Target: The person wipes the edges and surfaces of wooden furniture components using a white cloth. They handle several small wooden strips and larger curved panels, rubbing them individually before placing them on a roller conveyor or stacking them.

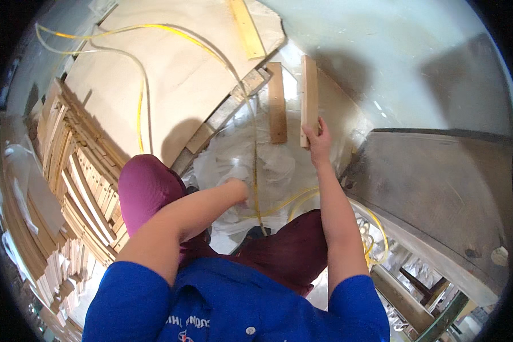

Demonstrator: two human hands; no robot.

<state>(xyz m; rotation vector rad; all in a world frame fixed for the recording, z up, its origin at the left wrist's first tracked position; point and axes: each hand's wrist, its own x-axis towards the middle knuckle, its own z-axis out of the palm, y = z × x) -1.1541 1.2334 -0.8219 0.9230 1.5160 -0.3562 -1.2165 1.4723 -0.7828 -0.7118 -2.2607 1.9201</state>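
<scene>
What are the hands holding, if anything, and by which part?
The right hand grips a wooden board by its near end. Whether the left hand holds anything cannot be told; it is blurred.

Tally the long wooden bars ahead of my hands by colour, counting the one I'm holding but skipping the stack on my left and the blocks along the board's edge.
Light tan rectangular wooden bar, in your right hand: 1
Darker brown flat wooden bar, lying to its left: 1
Yellowish long wooden bar, farther ahead: 1
Total: 3
</scene>
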